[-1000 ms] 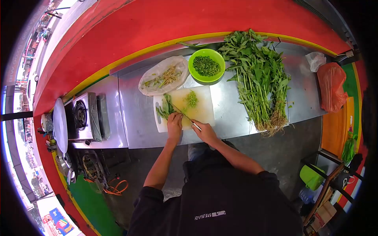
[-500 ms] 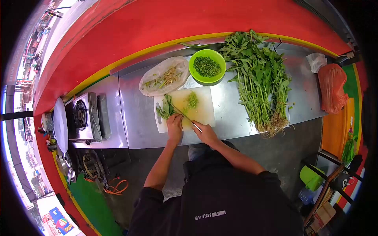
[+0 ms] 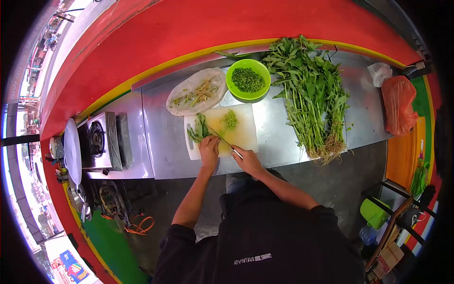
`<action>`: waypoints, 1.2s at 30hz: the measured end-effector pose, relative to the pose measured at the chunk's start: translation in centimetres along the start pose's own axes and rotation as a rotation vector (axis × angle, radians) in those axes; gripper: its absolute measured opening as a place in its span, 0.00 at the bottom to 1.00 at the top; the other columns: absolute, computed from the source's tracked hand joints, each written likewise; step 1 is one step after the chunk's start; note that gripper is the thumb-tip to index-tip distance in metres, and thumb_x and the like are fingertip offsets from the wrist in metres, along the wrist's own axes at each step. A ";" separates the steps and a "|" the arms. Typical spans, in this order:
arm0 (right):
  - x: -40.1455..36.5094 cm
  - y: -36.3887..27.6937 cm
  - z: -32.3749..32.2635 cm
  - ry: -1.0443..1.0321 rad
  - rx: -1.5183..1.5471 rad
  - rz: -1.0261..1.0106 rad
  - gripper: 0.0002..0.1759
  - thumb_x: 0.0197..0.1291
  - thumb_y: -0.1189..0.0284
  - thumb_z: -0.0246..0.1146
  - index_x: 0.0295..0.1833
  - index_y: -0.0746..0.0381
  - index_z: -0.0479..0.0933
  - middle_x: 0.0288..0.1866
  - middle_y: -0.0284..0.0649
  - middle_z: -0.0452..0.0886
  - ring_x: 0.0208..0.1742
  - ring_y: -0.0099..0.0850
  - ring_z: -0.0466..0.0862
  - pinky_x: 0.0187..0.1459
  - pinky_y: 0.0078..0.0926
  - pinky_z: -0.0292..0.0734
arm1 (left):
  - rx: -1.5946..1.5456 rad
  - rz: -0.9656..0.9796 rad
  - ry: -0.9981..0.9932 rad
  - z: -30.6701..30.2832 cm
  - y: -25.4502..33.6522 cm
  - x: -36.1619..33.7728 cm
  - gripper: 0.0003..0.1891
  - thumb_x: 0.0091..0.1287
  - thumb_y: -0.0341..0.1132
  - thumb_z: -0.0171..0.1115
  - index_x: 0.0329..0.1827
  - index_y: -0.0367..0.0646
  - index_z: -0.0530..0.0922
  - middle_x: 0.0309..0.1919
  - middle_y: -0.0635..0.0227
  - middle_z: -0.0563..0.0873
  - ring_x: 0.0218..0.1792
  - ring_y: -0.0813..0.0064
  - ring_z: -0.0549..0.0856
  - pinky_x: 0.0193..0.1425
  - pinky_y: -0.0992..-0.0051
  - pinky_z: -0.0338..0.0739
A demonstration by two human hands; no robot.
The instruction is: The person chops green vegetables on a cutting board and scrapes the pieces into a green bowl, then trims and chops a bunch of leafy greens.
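Counts first, as I read them from the head feed: two hands, one knife (image 3: 227, 140), one cutting board (image 3: 247, 135), one bowl, three plastic bags, one large heap of uncut greens (image 3: 312, 90). Left hand (image 3: 208, 147) is curled down over a leafy bunch (image 3: 197, 129), pinning it at the left part of the board; the leaves stick out beyond the fingers. Right hand (image 3: 248, 161) is clenched around the knife handle, blade slanting up and left to the bunch, just beside the left fingers. Whether the edge touches the stems I cannot tell. One chopped pile (image 3: 230, 120), pale green, lies on the board right of the blade. Containers: the lime-green bowl (image 3: 245, 97), behind the board, holds finely chopped dark greens; the translucent bag (image 3: 178, 98), left of the bowl, lies open with rooty trimmings (image 3: 204, 90) in it. At the right end of the counter (image 3: 165, 142) sit a red bag (image 3: 399, 106) and a small whitish bag (image 3: 379, 74); contents not readable. The heap lies right of the bowl, roots toward the near edge. Compared with half a second ago, I log almost no change: hands, knife and bunch keep nearly the same positions, and the pile looks equal in size.
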State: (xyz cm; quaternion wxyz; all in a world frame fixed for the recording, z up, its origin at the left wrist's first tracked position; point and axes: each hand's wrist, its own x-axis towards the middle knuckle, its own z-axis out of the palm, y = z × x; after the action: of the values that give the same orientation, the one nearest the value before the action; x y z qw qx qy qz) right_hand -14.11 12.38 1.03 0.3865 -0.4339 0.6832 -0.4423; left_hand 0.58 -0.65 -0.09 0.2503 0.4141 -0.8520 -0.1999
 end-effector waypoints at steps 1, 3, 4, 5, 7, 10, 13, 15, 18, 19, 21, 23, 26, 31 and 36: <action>0.2 0.0 0.1 -0.007 -0.030 0.020 0.21 0.72 0.63 0.63 0.64 0.63 0.81 0.49 0.61 0.86 0.50 0.59 0.86 0.53 0.47 0.81 | 0.004 0.001 -0.019 -0.2 0.1 0.0 0.07 0.66 0.28 0.68 0.44 0.43 0.88 0.42 0.67 0.87 0.47 0.63 0.84 0.54 0.62 0.71; 0.8 -0.5 0.2 -0.012 -0.059 0.036 0.21 0.72 0.63 0.63 0.64 0.62 0.80 0.49 0.61 0.86 0.50 0.59 0.86 0.52 0.48 0.81 | 0.009 0.006 -0.034 -0.3 0.2 0.0 0.07 0.66 0.28 0.68 0.45 0.43 0.88 0.42 0.67 0.87 0.48 0.63 0.84 0.54 0.62 0.71; 1.0 -0.9 0.2 -0.035 -0.058 0.075 0.21 0.72 0.64 0.63 0.64 0.64 0.80 0.51 0.60 0.86 0.52 0.57 0.86 0.54 0.45 0.81 | 0.020 0.014 -0.033 -0.4 0.2 -0.1 0.07 0.66 0.28 0.68 0.45 0.43 0.88 0.42 0.67 0.87 0.48 0.63 0.84 0.54 0.62 0.71; 1.2 -1.4 0.3 -0.057 -0.056 0.113 0.21 0.73 0.65 0.63 0.64 0.66 0.80 0.52 0.60 0.86 0.54 0.56 0.87 0.55 0.42 0.81 | 0.032 0.023 -0.033 -0.5 0.1 -0.2 0.08 0.66 0.28 0.68 0.46 0.43 0.88 0.42 0.67 0.87 0.48 0.63 0.84 0.55 0.62 0.71; 0.9 -1.5 0.2 -0.037 -0.049 0.081 0.21 0.73 0.65 0.64 0.64 0.66 0.80 0.52 0.60 0.86 0.54 0.56 0.87 0.55 0.42 0.81 | 0.028 0.016 -0.027 -0.3 -0.1 -0.2 0.08 0.66 0.27 0.67 0.46 0.43 0.88 0.42 0.67 0.87 0.48 0.63 0.84 0.55 0.62 0.71; 0.1 -1.0 0.4 0.000 -0.030 0.044 0.21 0.72 0.64 0.63 0.64 0.64 0.81 0.49 0.60 0.86 0.51 0.57 0.87 0.53 0.45 0.81 | 0.023 0.012 -0.019 0.0 -0.4 -0.2 0.08 0.65 0.27 0.67 0.46 0.43 0.88 0.43 0.67 0.87 0.48 0.63 0.84 0.55 0.62 0.71; 0.1 0.0 0.5 0.018 -0.011 0.022 0.21 0.72 0.63 0.63 0.64 0.62 0.81 0.47 0.60 0.87 0.48 0.59 0.87 0.52 0.49 0.81 | 0.021 0.014 -0.025 0.1 -0.4 -0.2 0.08 0.65 0.27 0.67 0.46 0.43 0.88 0.43 0.67 0.87 0.49 0.63 0.84 0.55 0.62 0.71; 0.3 -0.1 0.5 0.018 -0.006 0.008 0.21 0.72 0.63 0.63 0.64 0.62 0.81 0.47 0.60 0.87 0.49 0.59 0.87 0.52 0.49 0.81 | 0.017 0.010 -0.036 -0.2 -0.4 -0.2 0.08 0.65 0.27 0.67 0.46 0.43 0.88 0.43 0.67 0.87 0.49 0.63 0.84 0.55 0.62 0.72; 1.2 -1.0 0.3 -0.036 -0.050 0.058 0.20 0.73 0.65 0.63 0.64 0.65 0.81 0.51 0.61 0.86 0.52 0.57 0.87 0.54 0.43 0.81 | 0.021 0.016 -0.048 -0.1 -0.3 -0.3 0.08 0.65 0.27 0.67 0.46 0.43 0.88 0.43 0.67 0.87 0.48 0.63 0.84 0.55 0.61 0.72; 1.5 -1.3 0.5 -0.049 -0.066 0.081 0.20 0.73 0.66 0.63 0.64 0.65 0.81 0.51 0.61 0.86 0.52 0.57 0.87 0.54 0.43 0.81 | 0.015 0.014 -0.045 0.0 -0.4 -0.4 0.08 0.66 0.27 0.67 0.46 0.43 0.88 0.43 0.67 0.87 0.48 0.62 0.83 0.55 0.61 0.72; 1.7 -1.7 0.6 -0.058 -0.079 0.101 0.20 0.72 0.66 0.64 0.63 0.65 0.81 0.50 0.61 0.86 0.52 0.58 0.86 0.54 0.44 0.81 | 0.011 0.018 -0.041 0.0 -0.5 -0.2 0.08 0.66 0.27 0.67 0.46 0.43 0.88 0.43 0.67 0.87 0.48 0.62 0.83 0.55 0.61 0.72; 1.2 -1.8 0.6 -0.018 -0.032 0.052 0.20 0.72 0.66 0.64 0.64 0.65 0.80 0.50 0.61 0.86 0.52 0.58 0.86 0.54 0.44 0.81 | -0.039 0.011 -0.019 0.1 -0.6 0.0 0.07 0.63 0.24 0.69 0.43 0.39 0.87 0.41 0.62 0.88 0.45 0.58 0.85 0.52 0.61 0.74; 0.3 -0.9 0.6 0.010 -0.007 -0.012 0.20 0.73 0.66 0.63 0.64 0.65 0.80 0.50 0.61 0.86 0.52 0.58 0.86 0.54 0.45 0.81 | -0.071 -0.002 -0.001 0.2 -0.6 0.0 0.06 0.64 0.24 0.70 0.42 0.38 0.86 0.41 0.61 0.88 0.44 0.56 0.85 0.52 0.60 0.75; 0.5 -0.1 0.8 -0.007 -0.048 0.038 0.20 0.71 0.63 0.64 0.63 0.62 0.81 0.48 0.59 0.87 0.49 0.59 0.86 0.52 0.49 0.81 | -0.025 -0.008 -0.039 -0.2 -0.2 0.0 0.06 0.68 0.29 0.67 0.45 0.42 0.87 0.43 0.65 0.87 0.47 0.61 0.83 0.55 0.61 0.72; 1.0 -0.1 1.2 0.009 -0.076 0.022 0.20 0.71 0.63 0.64 0.62 0.63 0.81 0.47 0.60 0.87 0.49 0.59 0.86 0.52 0.48 0.81 | 0.027 0.015 -0.039 -0.1 -0.3 -0.2 0.06 0.68 0.29 0.66 0.45 0.42 0.87 0.42 0.65 0.87 0.47 0.61 0.83 0.54 0.60 0.72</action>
State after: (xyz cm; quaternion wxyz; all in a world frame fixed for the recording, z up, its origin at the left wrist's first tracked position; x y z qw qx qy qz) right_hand -13.32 11.08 0.65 0.3717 -0.4388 0.7058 -0.4137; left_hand 0.92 -0.67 -0.24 0.2294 0.4070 -0.8625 -0.1945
